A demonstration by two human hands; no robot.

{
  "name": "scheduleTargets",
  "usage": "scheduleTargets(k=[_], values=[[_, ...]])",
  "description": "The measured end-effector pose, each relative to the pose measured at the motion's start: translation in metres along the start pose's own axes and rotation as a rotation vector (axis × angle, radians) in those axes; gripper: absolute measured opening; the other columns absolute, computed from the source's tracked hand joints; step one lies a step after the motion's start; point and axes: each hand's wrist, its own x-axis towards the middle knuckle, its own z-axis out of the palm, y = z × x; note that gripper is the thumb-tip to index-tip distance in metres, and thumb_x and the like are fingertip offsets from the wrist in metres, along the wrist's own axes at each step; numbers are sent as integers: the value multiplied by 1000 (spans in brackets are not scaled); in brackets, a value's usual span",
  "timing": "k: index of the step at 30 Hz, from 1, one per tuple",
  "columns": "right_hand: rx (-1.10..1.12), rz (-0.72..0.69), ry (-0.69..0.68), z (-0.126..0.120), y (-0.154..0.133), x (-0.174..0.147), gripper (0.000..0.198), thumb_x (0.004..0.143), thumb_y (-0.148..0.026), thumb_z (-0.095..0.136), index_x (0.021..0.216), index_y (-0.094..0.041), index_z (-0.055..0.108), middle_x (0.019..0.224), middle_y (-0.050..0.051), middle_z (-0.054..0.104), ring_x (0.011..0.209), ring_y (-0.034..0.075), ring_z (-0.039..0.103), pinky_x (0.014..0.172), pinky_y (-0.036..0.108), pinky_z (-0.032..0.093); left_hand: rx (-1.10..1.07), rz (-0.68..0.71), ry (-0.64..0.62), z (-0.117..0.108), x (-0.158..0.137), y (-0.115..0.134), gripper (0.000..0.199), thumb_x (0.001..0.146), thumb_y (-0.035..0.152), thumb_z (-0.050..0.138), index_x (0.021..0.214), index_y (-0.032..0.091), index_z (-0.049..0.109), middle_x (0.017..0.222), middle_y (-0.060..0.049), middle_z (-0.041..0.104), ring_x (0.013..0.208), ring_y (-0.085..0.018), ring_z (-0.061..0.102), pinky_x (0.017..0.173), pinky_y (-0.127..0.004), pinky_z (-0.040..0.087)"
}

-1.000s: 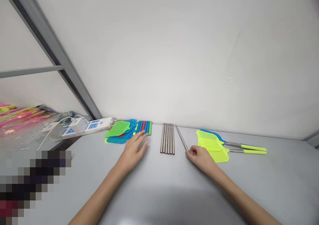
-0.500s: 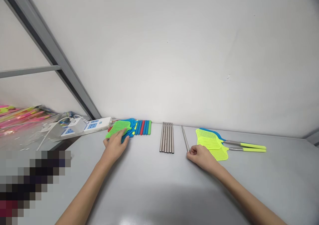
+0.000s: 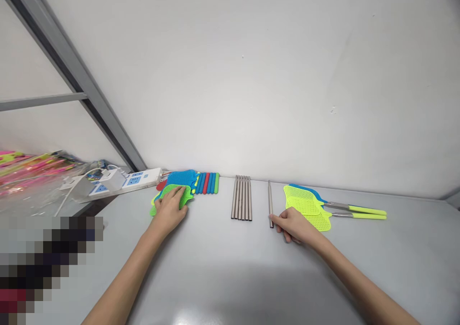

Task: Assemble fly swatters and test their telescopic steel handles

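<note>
My left hand point(image 3: 168, 213) lies over a green fly swatter head point(image 3: 184, 199), fingers spread on its mesh and thumb apart near the front edge. Behind it are blue swatter heads point(image 3: 181, 178) and a bit of red one. Between thumb and fingers, my right hand point(image 3: 293, 225) pinches the near end of a single metal tube point(image 3: 270, 200), which points away from me. Left of that tube, several like metal tubes point(image 3: 242, 199) lie side by side. Yellow swatter heads point(image 3: 305, 207) and a blue one lie just beyond my right hand, joined to metal shafts and handles point(image 3: 368, 215).
A row of coloured handles point(image 3: 207, 183) lies by the wall, right of the swatter heads. A white power strip point(image 3: 134, 181) with plugs and cables is at the left, near plastic-wrapped pink and yellow items point(image 3: 32, 176). The wall point(image 3: 251, 99) borders the grey table point(image 3: 223, 267).
The green swatter head has slid toward me under my left hand, uncovering more blue mesh. My right hand has shifted its grip, and the single tube has turned straighter, its near end closer to me.
</note>
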Motion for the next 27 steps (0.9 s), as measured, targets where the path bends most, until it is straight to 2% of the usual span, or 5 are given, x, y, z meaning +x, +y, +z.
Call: scheduleTargets(k=[6,13,19,23,27], values=[[-23,3,19,2,2,-1,29,73,-37,45,51,-19,40,29,-4,41,25,7,30,33,20,25,-24,54,123,-4,-2,5,50,79,11,24,127,19,37,132,-8,38,118,-24,36,92,-42,27],[-32,-66,-39,-1,7,-8,22,63,-23,48,44,-19,37,30,-3,44,31,7,31,34,19,22,-147,207,295,-9,-6,18,50,80,10,26,128,17,36,134,-6,35,121,-22,33,95,-38,30],[225,-20,-306,-7,16,-5,15,63,-19,43,49,-16,48,34,-2,51,26,4,26,31,17,20,-240,271,318,-12,-9,27,54,78,8,26,131,21,31,134,-4,35,122,-21,32,99,-39,30],[352,-1,-301,-6,18,-2,16,65,-20,41,49,-17,44,36,-3,52,24,3,26,29,17,16,-338,266,297,-17,-15,37,52,81,10,26,132,22,29,136,-2,31,124,-20,29,102,-37,28],[404,-1,-274,-6,17,-4,14,68,-23,42,56,-16,46,45,-2,56,25,3,26,28,17,12,-394,302,362,-19,-22,47,44,85,18,31,128,24,37,129,-1,43,117,-17,40,101,-33,31]])
